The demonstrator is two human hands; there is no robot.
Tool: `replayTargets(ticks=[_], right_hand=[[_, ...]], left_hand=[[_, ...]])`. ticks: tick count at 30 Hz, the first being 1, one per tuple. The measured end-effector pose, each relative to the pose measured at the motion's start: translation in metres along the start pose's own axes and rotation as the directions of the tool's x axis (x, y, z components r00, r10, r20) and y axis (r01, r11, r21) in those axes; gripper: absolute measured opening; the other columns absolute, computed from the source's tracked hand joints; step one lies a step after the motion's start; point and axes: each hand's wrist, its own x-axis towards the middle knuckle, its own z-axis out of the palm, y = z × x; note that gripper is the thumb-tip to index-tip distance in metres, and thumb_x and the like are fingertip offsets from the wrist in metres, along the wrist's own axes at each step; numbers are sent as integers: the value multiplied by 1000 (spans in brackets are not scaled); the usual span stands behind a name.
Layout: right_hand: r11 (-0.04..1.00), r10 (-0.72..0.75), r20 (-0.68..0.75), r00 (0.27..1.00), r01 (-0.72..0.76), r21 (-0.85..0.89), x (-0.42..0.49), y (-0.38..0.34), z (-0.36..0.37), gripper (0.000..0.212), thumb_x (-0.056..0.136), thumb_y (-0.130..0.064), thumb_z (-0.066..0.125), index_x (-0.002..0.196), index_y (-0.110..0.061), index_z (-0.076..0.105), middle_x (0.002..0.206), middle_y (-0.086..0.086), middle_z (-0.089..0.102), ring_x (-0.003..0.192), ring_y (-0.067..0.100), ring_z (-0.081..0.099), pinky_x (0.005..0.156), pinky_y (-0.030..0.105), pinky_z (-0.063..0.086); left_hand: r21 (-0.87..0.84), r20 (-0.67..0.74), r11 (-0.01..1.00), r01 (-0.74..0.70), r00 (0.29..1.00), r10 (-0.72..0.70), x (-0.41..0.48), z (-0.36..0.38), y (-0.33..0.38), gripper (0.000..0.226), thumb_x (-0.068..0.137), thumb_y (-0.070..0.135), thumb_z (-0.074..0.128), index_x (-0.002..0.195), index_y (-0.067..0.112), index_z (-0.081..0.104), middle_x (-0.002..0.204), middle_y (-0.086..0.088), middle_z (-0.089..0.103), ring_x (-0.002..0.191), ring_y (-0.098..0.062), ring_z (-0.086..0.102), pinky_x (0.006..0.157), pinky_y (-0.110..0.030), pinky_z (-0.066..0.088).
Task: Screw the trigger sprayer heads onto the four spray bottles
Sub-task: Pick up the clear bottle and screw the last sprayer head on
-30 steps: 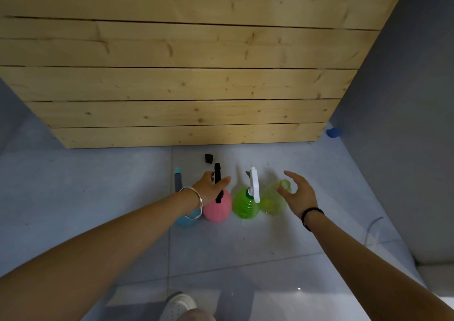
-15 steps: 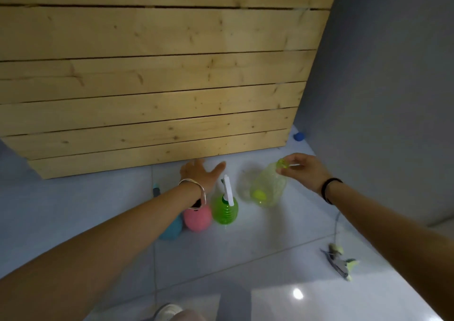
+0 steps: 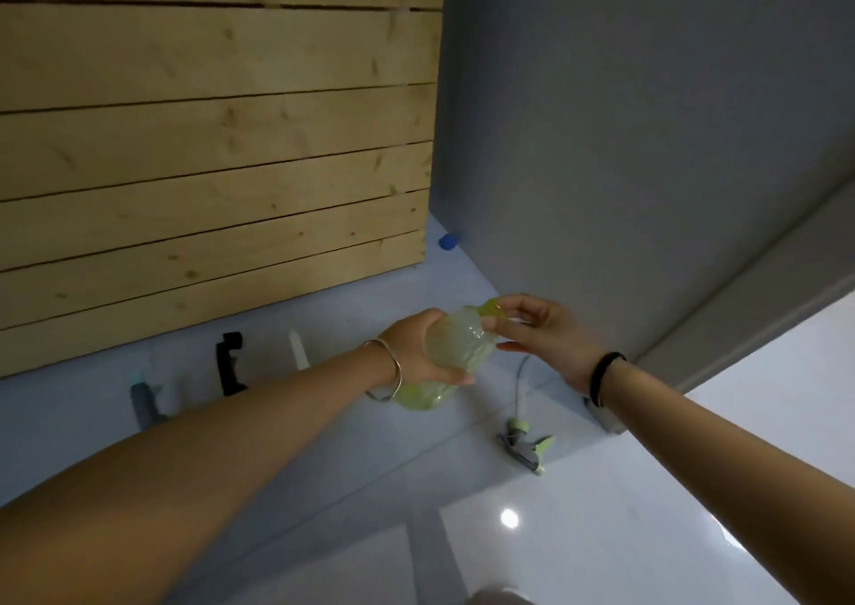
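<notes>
I see my left hand (image 3: 416, 350) wrapped round the body of the yellow-green spray bottle (image 3: 458, 343), which is held tilted above the floor (image 3: 578, 535). My right hand (image 3: 541, 331) pinches its neck. A loose sprayer head (image 3: 525, 447) lies on the floor nearby, apart from both hands.

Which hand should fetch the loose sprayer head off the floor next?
Right. The left hand grips the yellow-green bottle round its body, while the right hand only pinches the neck, and the sprayer head lies on the floor on that side.
</notes>
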Motion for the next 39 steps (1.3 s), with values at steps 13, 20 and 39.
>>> replayTargets(ticks=[13,20,39], right_hand=[[772,327,-217,920,-392,-501,-6,206,-24,52,70,-32,76,117,-17,61,123,6,60,114,27,55,94,30,43],[605,277,-256,926,-375,-703,11,258,-15,76,76,-36,67,142,-33,30,142,1,46,136,19,36,119,35,5],[894,222,-192,956,-121,431,6,33,-25,32,94,-33,43,111,-12,61,102,6,67,66,18,65,74,30,52]], left_hand=[[104,100,986,132,985,-143,44,74,-60,72,59,42,84,119,20,50,116,7,56,108,-15,56,87,-22,41],[105,125,982,154,978,-167,57,88,-73,65,60,40,84,112,23,50,111,10,55,102,-11,54,83,-19,37],[37,-108,994,103,989,-99,-8,-20,1,80,61,45,82,127,19,46,121,5,55,107,-14,53,89,-23,40]])
